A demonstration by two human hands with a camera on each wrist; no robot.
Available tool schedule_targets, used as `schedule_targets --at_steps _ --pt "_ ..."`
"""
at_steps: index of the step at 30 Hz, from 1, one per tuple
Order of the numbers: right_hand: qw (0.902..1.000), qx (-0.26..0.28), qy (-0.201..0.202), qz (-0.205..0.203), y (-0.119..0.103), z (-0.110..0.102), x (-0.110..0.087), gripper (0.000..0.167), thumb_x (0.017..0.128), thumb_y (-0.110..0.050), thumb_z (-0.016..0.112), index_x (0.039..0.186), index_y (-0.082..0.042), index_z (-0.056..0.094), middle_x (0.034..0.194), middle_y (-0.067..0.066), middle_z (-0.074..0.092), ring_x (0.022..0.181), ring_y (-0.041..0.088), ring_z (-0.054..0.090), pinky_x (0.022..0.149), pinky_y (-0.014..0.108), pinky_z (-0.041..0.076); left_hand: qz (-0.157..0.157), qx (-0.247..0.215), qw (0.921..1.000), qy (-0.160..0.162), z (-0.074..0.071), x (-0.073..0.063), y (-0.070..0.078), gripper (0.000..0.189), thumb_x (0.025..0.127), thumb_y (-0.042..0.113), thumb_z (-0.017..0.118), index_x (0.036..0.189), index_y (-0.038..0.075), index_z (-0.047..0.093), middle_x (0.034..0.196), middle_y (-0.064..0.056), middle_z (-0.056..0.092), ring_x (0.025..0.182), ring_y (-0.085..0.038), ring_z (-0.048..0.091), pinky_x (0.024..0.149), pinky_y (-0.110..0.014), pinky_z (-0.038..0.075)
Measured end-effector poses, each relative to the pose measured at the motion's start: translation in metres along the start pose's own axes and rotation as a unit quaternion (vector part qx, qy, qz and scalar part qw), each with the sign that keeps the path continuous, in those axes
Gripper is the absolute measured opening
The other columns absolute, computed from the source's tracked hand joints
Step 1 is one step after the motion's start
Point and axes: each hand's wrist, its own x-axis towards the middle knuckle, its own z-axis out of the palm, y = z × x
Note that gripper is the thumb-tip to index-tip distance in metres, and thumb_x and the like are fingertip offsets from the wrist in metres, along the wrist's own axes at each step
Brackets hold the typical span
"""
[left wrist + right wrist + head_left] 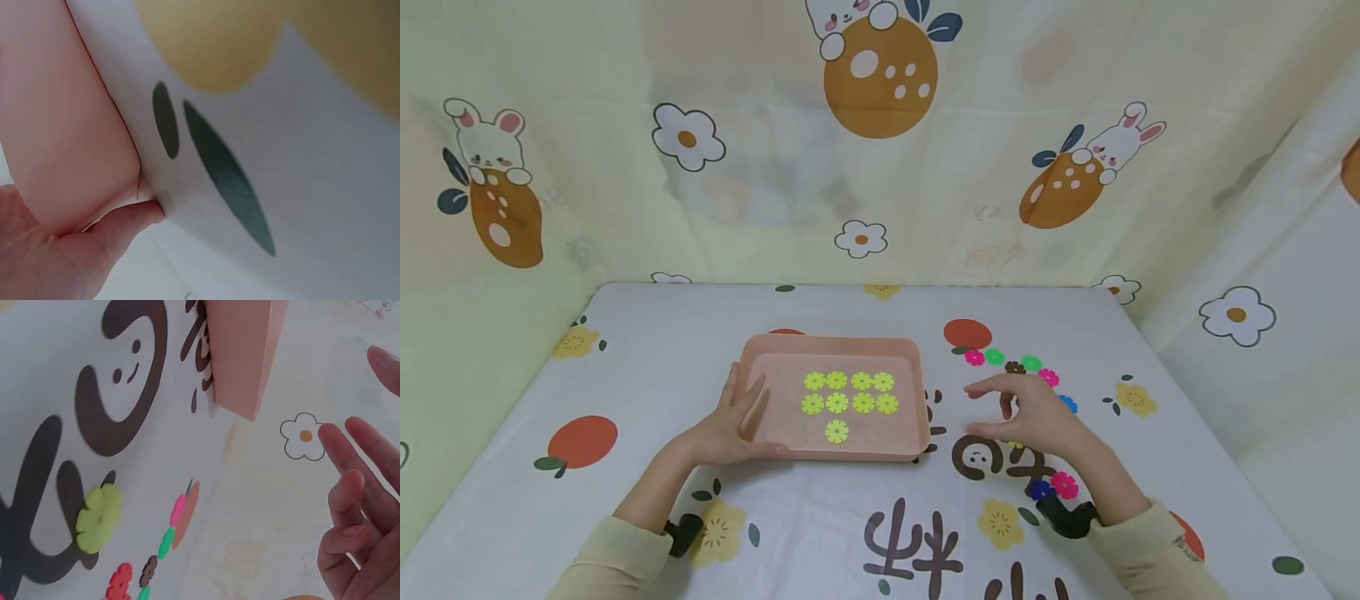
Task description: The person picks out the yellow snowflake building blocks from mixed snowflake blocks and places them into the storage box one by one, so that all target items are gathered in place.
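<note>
A shallow pink tray [865, 353] holds several yellow-green flower-shaped pieces [837, 403], two rows with a single one in front. My left hand [730, 429] rests at its near left corner, fingers fairly straight and spread along the left rim, thumb by the front edge. In the left wrist view that thumb [128, 222] lies against the tray's outer wall. To the right of the tray, my right hand [1022, 412] hovers with thumb and index finger apart and nothing between them. Below it on the cloth lies another yellow-green flower piece [99, 517], mostly hidden in the head view.
Loose flower pieces curve around my right hand: a pink one [974, 357], a brown one [1015, 367], a light blue one [1068, 404] and a dark blue one [1041, 490], among others. A red piece [119, 582] shows in the right wrist view. A patterned curtain [760, 208] stands behind the table.
</note>
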Motion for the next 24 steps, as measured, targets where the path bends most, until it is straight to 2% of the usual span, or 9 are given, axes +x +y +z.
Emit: schedule_targets --at_steps 7,15,24 --pt "0.9995 -0.006 -0.013 0.027 0.012 -0.002 -0.008 0.046 0.07 -0.032 0.08 0.109 -0.012 0.067 0.099 0.003 0.066 0.064 0.015 0.046 0.043 0.023 0.038 -0.001 -0.001 1.0 0.0 -0.001 -0.001 0.002 0.113 0.07 0.057 0.07 0.147 0.006 0.005 0.144 -0.024 -0.026 0.132 -0.05 -0.005 0.095 -0.067 0.022" --pt "0.9992 -0.015 -0.03 0.023 0.034 -0.005 -0.016 0.047 0.068 -0.024 0.082 0.109 -0.006 0.066 0.1 0.008 0.066 0.059 0.013 0.046 0.044 0.023 0.04 -0.005 -0.002 1.0 -0.004 -0.001 -0.002 0.004 0.113 0.07 0.057 0.07 0.147 0.006 0.005 0.144 -0.025 -0.026 0.131 -0.051 -0.003 0.095 -0.067 0.022" --pt "0.9977 -0.029 -0.052 0.031 0.055 -0.002 -0.018 0.046 0.067 -0.024 0.082 0.105 -0.004 0.067 0.096 0.007 0.066 0.061 0.013 0.046 0.048 0.022 0.043 -0.006 -0.003 1.0 -0.003 -0.002 -0.002 0.005 0.113 0.07 0.057 0.07 0.147 0.007 0.005 0.144 -0.024 -0.026 0.132 -0.05 -0.004 0.095 -0.067 0.021"
